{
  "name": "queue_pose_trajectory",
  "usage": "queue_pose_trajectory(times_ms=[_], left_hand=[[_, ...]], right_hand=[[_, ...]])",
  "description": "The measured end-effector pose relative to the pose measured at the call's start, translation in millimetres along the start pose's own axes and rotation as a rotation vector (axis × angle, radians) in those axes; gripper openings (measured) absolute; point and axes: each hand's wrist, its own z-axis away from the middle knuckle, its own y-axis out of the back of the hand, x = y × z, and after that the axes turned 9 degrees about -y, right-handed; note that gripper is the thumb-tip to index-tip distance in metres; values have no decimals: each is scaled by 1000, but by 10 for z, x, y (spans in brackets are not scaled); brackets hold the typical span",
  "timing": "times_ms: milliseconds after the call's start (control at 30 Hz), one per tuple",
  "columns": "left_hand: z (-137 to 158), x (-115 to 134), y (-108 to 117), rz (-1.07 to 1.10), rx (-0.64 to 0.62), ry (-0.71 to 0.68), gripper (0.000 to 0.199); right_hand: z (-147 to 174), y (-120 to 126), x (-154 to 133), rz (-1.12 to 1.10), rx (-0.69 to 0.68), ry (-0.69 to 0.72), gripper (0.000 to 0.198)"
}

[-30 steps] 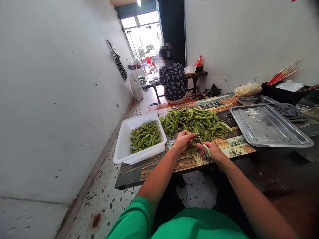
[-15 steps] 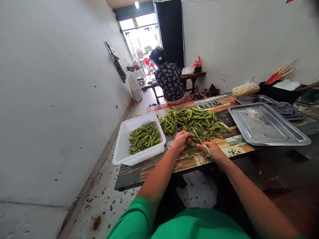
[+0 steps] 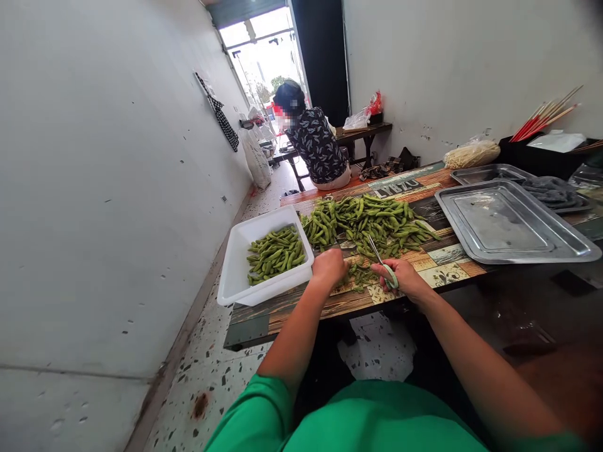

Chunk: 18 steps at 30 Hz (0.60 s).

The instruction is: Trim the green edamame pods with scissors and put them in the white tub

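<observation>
My right hand (image 3: 403, 277) grips a pair of scissors (image 3: 391, 276) by its pale green handles, the blades pointing up and away from me. My left hand (image 3: 330, 268) is closed beside the right wall of a white plastic bin (image 3: 229, 263); its fingers are turned away, so anything in them is hidden. Green edamame pods (image 3: 277, 254) lie inside the bin. Just beyond both hands a larger heap of edamame pods (image 3: 362, 216) spreads over the table. Small green trimmings (image 3: 362, 276) are scattered between the hands.
To the right, a metal tray (image 3: 509, 220) overlaps another tray holding a dark cloth (image 3: 549, 190). Behind them are a bag of pale sticks (image 3: 472, 153) and a black box (image 3: 541, 157) with skewers. A person (image 3: 315, 141) sits at a farther table. A wall runs along the left.
My left hand has moved left from near the scissors to beside the bin. The right hand stays in nearly the same place with the scissors. The seated person's head has turned left.
</observation>
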Motion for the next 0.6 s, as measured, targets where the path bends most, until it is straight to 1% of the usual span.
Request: queue_pose_trajectory(times_ms=[33,100,167,233,300,333,367,467,533,600], left_hand=[[-14,-26,-39,-17,-12,21,24],[-75,-77,-124,32,-22,14,32],[-164,-110,-193,112,-5,-21,29],[-256,-114,-232,197,45,-43,21],[-331,-94,-245,349,95,-34,12],[-357,-81,-246,460,94,-19,12],[-376,-69,-246,584,69,3,14],[-391,-54,-253,922,-51,82,31],[-379,-58,-268,1055,-85,115,38],[-360,-54,-291,1117,-73,127,40]], right_hand=[[5,-1,-4,6,0,6,41],[9,-3,-5,17,6,8,42],[5,-2,3,23,5,8,43],[-7,3,16,16,-7,11,43],[-24,14,26,-2,-21,6,43],[-33,21,27,-12,-27,1,43],[-41,27,25,-21,-34,-9,43],[-54,42,3,-49,-53,-40,43],[-50,42,-21,-55,-55,-53,43],[-37,35,-46,-42,-48,-53,44]])
